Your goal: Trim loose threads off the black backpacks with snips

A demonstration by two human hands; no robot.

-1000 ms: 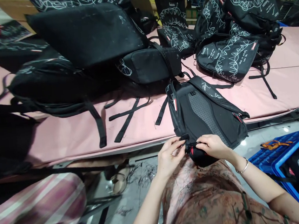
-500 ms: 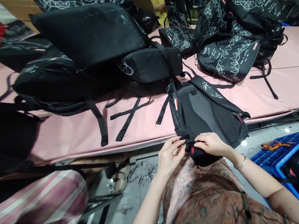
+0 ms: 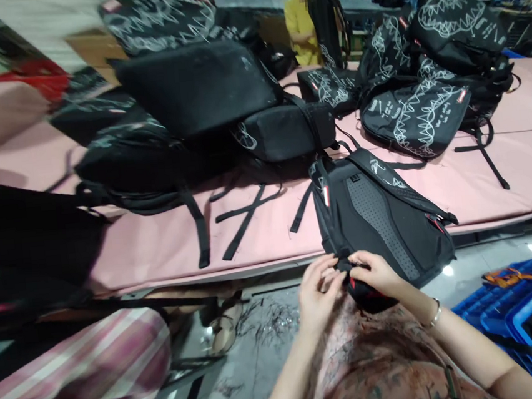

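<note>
A black backpack (image 3: 342, 211) lies with its padded back panel up, its lower end over the table's front edge. At its near left corner my left hand (image 3: 318, 290) pinches a black strap (image 3: 343, 261) between thumb and fingers. Close beside it, my right hand (image 3: 377, 274) is closed on the same strap, just above a black flap with red trim (image 3: 369, 296). The fingertips of both hands almost meet. A small dark piece between them, perhaps a buckle, is too hidden to make out.
Black backpacks with white scribble prints (image 3: 418, 119) are piled along the pink table (image 3: 158, 247). At right, a blue crate (image 3: 502, 302) holds another bag, with an orange strap on its rim. A person in plaid (image 3: 99, 372) is at left; another in yellow (image 3: 299, 27) stands behind.
The whole view has shifted, so things appear lower and further right. Both hands stay at the strap, with the fingers slightly rearranged and closer together.
</note>
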